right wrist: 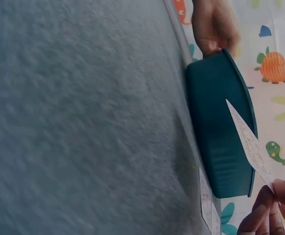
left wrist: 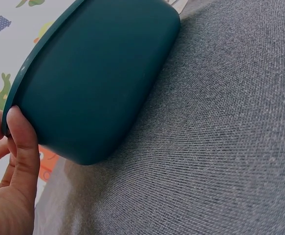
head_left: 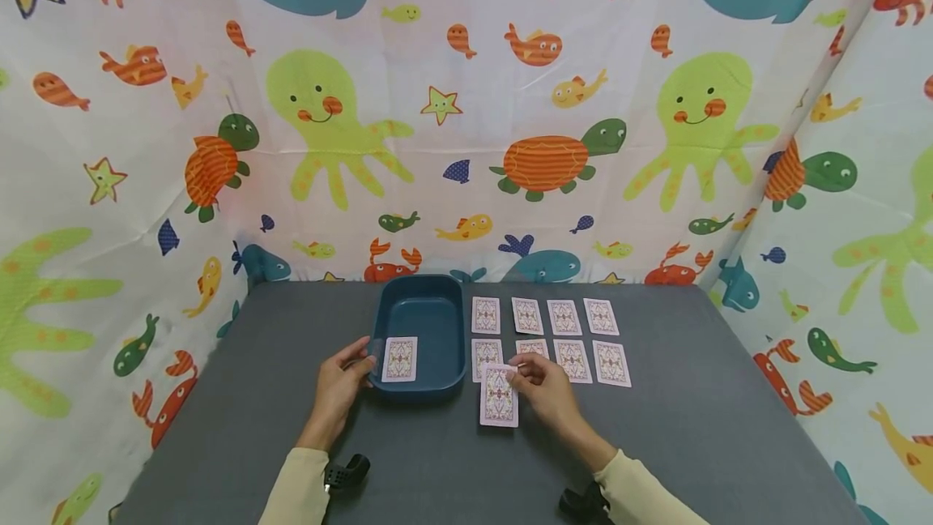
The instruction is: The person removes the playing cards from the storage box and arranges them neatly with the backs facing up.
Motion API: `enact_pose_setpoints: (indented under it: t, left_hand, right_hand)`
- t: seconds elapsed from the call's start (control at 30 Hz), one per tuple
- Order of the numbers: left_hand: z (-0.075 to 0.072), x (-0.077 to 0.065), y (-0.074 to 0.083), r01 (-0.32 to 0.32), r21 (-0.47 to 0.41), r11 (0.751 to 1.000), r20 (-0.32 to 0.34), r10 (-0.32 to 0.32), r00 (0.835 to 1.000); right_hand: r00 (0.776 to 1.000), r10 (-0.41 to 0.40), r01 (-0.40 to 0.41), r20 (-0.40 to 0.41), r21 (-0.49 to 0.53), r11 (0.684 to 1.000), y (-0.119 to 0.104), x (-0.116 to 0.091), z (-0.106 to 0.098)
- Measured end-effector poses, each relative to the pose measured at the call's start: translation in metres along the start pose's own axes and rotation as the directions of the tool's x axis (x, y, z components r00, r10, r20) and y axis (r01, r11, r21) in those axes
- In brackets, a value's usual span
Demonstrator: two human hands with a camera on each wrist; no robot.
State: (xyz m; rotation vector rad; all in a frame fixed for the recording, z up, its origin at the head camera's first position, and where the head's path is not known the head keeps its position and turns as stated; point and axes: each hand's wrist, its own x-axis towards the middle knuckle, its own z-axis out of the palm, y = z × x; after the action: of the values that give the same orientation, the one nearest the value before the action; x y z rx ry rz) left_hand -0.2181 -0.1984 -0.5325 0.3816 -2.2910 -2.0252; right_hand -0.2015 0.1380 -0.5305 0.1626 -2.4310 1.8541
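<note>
My left hand (head_left: pixel 341 383) grips the left rim of a dark teal plastic tray (head_left: pixel 421 286), thumb and fingers pinching its edge in the left wrist view. One playing card (head_left: pixel 399 359) lies back up inside the tray, near its front left. My right hand (head_left: pixel 547 391) pinches another playing card (head_left: pixel 499 397) by its upper right corner. That card is held up off the table, right of the tray, and overlaps the near-left card (head_left: pixel 486 351) of the laid-out rows in the head view. In the right wrist view the held card (right wrist: pixel 250 142) appears tilted, nearly edge-on.
Two rows of patterned card backs lie right of the tray, among them a far-right card (head_left: pixel 601 317) and a near-right card (head_left: pixel 611 364). A grey cloth (head_left: pixel 700 428) covers the table. Behind it hangs a curtain (head_left: pixel 408 120) printed with sea animals.
</note>
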Motion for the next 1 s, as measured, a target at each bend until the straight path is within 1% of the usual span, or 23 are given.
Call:
enact_pose_setpoints:
  t: [0.1, 0.2, 0.33, 0.4, 0.6, 0.77, 0.83, 1.0]
  left_hand:
    - [0.0, 0.001, 0.001, 0.002, 0.0, 1.0, 0.002, -0.002, 1.0]
    - [0.0, 0.002, 0.002, 0.003, -0.004, 1.0, 0.004, -0.003, 1.0]
    - [0.001, 0.002, 0.002, 0.008, -0.009, 1.0, 0.002, -0.008, 1.0]
    - [0.001, 0.002, 0.001, 0.014, -0.013, 1.0, 0.0, -0.014, 1.0]
    - [0.001, 0.002, 0.0, -0.001, -0.015, 1.0, 0.005, 0.002, 1.0]
    - [0.001, 0.001, -0.001, 0.0, -0.013, 1.0, 0.002, 0.0, 1.0]
    - [0.0, 0.001, -0.001, 0.006, -0.015, 1.0, 0.0, -0.006, 1.0]
    - [0.0, 0.002, -0.002, -0.001, -0.019, 1.0, -0.003, 0.001, 1.0]
  right_hand:
    - [0.999, 0.042, -0.041, 0.026, -0.015, 0.999, 0.002, -0.002, 0.003]
    - [0.997, 0.069, -0.066, 0.03, -0.071, 0.995, 0.004, -0.003, 0.006]
    - [0.996, 0.083, -0.076, 0.04, -0.147, 0.986, 0.006, -0.006, 0.009]
    - [0.995, 0.084, -0.075, 0.051, -0.157, 0.985, 0.008, -0.006, 0.011]
    - [0.996, 0.043, -0.027, 0.075, -0.205, 0.978, 0.012, -0.003, 0.011]
    - [0.995, 0.013, 0.018, 0.103, -0.295, 0.955, 0.014, -0.001, 0.01]
    - [0.994, 0.007, 0.029, 0.113, -0.317, 0.948, 0.014, -0.002, 0.01]
    - [0.992, -0.012, 0.054, 0.122, -0.346, 0.937, 0.015, -0.001, 0.011]
